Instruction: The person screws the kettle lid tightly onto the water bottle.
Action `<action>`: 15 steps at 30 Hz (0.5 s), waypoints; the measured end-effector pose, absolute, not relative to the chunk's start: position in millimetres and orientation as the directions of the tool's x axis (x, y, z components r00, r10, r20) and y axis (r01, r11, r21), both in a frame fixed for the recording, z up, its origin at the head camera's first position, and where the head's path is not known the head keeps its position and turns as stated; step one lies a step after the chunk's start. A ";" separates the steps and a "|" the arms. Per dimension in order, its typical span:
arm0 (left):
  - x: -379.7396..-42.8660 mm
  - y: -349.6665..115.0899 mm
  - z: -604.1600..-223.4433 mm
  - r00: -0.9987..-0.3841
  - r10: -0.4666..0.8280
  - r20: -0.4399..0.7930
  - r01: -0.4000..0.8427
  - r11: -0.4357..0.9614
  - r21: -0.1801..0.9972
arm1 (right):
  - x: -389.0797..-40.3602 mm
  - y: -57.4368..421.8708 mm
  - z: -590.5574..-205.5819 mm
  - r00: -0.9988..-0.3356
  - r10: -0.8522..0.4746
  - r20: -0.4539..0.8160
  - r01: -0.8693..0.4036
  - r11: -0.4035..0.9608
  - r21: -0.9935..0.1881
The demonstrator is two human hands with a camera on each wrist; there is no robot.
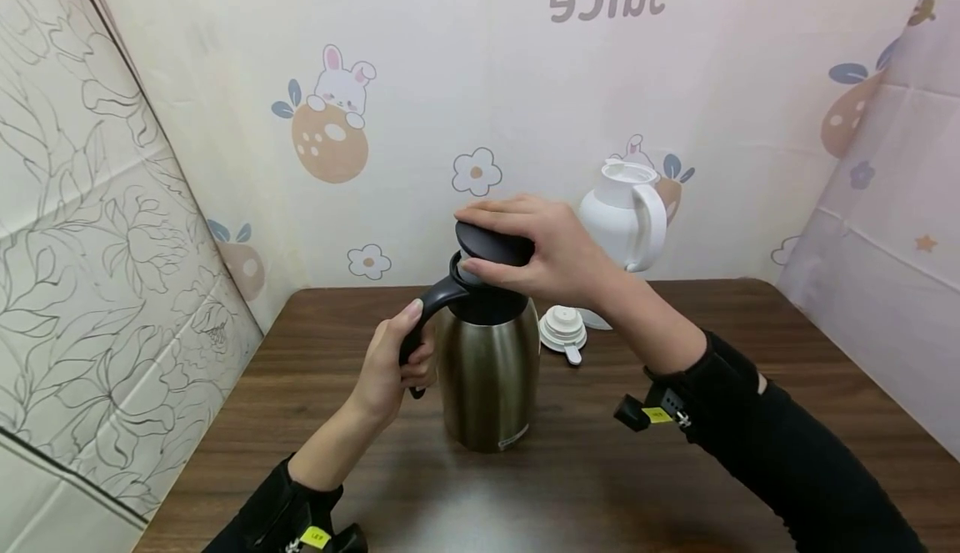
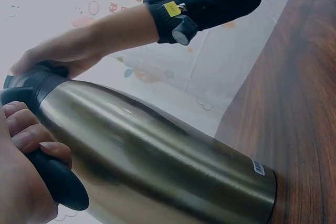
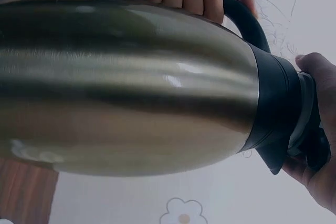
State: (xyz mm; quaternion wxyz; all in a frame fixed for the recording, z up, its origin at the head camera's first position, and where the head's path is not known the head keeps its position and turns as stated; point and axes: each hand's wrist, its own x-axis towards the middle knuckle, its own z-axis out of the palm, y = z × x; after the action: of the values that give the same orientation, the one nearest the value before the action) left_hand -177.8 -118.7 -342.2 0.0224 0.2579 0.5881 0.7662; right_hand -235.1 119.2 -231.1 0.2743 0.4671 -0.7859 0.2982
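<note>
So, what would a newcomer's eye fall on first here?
Probably the shiny metal jug, upright mid-table, its black handle gripped by the left hand while the right hand holds the black lid at its mouth. Behind it, to the right, is a white jug. Above, mirrored lettering marks the patterned backdrop.
</note>
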 end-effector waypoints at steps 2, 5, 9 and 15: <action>-177.0 -118.5 -342.8 -0.868 0.337 0.365 0.267 -0.305 0.914 | -235.5 119.0 -229.7 -0.400 -0.595 0.697 -0.904 0.382 -0.194; -175.9 -118.1 -343.3 -0.871 0.333 0.362 0.265 -0.301 0.916 | -235.8 119.2 -227.2 -0.379 -0.628 0.679 -0.912 0.378 -0.159; -175.1 -117.3 -343.6 -0.870 0.334 0.363 0.269 -0.297 0.916 | -235.4 119.9 -224.9 -0.362 -0.665 0.654 -0.916 0.386 -0.114; -174.4 -116.5 -343.5 -0.873 0.326 0.363 0.272 -0.292 0.917 | -237.1 119.6 -223.2 -0.332 -0.715 0.616 -0.930 0.356 -0.087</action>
State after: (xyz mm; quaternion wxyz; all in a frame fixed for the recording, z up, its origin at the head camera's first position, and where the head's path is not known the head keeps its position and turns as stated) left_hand -174.4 -116.5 -343.5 0.0177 0.2514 0.5946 0.7635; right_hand -237.1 119.6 -223.2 0.2457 0.5233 -0.7860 0.2191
